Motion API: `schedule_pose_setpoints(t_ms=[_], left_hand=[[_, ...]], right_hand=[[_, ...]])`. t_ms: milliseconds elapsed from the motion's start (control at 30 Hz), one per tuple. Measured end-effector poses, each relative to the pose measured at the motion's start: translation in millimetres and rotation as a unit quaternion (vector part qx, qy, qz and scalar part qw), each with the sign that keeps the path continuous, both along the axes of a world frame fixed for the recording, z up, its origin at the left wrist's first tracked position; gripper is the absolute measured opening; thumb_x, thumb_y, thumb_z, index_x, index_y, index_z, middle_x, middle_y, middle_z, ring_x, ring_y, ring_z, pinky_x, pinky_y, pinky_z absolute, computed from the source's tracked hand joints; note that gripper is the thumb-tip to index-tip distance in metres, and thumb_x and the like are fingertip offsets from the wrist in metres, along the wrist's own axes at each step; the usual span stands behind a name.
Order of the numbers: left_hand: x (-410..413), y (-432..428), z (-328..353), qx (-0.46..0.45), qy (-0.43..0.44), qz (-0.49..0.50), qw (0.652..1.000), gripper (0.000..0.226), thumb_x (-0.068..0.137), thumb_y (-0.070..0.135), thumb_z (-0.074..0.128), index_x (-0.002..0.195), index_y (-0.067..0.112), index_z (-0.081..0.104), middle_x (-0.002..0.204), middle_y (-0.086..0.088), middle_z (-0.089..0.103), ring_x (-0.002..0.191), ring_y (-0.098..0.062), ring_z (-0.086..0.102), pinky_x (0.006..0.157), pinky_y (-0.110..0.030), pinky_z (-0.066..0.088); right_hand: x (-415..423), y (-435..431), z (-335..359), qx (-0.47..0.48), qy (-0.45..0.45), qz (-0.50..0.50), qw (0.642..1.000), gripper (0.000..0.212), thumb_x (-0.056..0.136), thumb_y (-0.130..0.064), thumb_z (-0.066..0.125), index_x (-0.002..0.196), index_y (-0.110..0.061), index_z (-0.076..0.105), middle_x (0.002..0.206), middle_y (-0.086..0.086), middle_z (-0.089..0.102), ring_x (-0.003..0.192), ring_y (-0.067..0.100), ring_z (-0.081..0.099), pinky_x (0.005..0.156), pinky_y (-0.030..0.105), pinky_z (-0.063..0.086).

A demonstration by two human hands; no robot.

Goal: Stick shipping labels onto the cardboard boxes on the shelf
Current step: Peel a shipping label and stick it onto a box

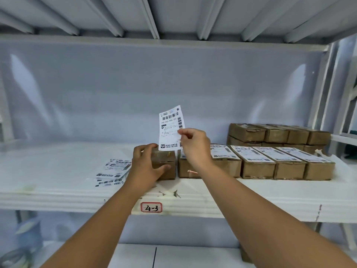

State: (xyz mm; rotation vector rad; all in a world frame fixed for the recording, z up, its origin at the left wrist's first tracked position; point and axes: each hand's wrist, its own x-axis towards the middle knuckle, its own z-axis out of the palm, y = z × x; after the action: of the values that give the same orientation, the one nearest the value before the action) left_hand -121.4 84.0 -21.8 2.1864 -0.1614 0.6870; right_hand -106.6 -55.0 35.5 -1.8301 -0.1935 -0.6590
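My right hand (pixel 194 145) pinches a white shipping label (pixel 171 127) by its right edge and holds it upright above the shelf. Below it stands an unlabelled brown cardboard box (pixel 166 161), the leftmost of a row, and my left hand (pixel 148 163) grips its left side and front. To the right, a row of boxes (pixel 270 163) carries white labels on top; my right wrist partly hides the nearest of them. A stack of loose labels (pixel 114 171) lies on the shelf left of my left hand.
Two layers of unlabelled brown boxes (pixel 278 135) sit at the back right against the wall. The white shelf board (pixel 58 182) bears a tag "4-3" (pixel 151 207) on its front edge. A metal upright (pixel 324 89) stands at the right; another shelf hangs overhead.
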Motion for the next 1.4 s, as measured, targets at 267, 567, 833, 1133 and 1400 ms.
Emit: schedule_pose_setpoints(t_ms=[267,567,833,1133,1400], left_hand=[[1.4,1.1,1.9,0.022,0.041,-0.017,0.999,0.056,0.082,0.025,0.07,0.132,0.019,0.044,0.132,-0.001,0.039,0.106,-0.009,0.043,0.072,-0.009,0.035],[2.3,4.1,1.4,-0.045,0.042,-0.055,0.997,0.057,0.085,0.03,0.067,0.136,0.023,0.041,0.118,0.014,0.05,0.103,-0.008,0.052,0.081,-0.021,0.037],[2.8,9.3,1.2,-0.124,0.068,-0.07,0.987,0.082,0.082,0.03,0.071,0.147,0.027,0.019,0.143,0.002,0.044,0.123,-0.02,0.049,0.103,-0.039,0.04],[-0.8,8.0,1.5,-0.095,0.045,-0.068,0.992,0.056,0.088,0.017,0.064,0.137,0.023,0.039,0.137,0.002,0.05,0.117,-0.016,0.052,0.088,-0.022,0.039],[-3.8,7.0,3.3,-0.077,0.053,-0.045,0.995,0.051,0.089,0.019,0.064,0.135,0.017,0.044,0.135,0.003,0.052,0.117,-0.015,0.052,0.085,-0.019,0.035]], right_hand=[[10.1,14.3,-2.9,-0.021,-0.009,0.007,1.0,0.031,0.091,-0.003,0.047,0.106,-0.013,0.072,0.11,0.001,0.07,0.071,0.009,0.054,0.048,0.002,0.035],[19.5,12.8,-2.7,0.037,0.052,0.002,0.998,0.031,0.088,-0.002,0.047,0.088,-0.022,0.072,0.105,0.001,0.071,0.06,0.004,0.052,0.042,0.009,0.035],[24.4,12.7,11.5,-0.057,0.11,-0.013,0.992,0.027,0.088,-0.006,0.05,0.101,-0.007,0.073,0.109,0.01,0.069,0.075,0.021,0.056,0.055,0.023,0.046],[36.0,17.3,1.7,-0.095,0.16,-0.028,0.982,0.01,0.081,-0.006,0.056,0.082,-0.003,0.065,0.078,0.008,0.061,0.069,0.025,0.056,0.05,0.022,0.037],[35.6,17.4,1.4,-0.128,0.163,-0.039,0.978,0.024,0.077,-0.001,0.052,0.061,-0.012,0.038,0.058,0.002,0.037,0.054,0.018,0.034,0.042,0.023,0.023]])
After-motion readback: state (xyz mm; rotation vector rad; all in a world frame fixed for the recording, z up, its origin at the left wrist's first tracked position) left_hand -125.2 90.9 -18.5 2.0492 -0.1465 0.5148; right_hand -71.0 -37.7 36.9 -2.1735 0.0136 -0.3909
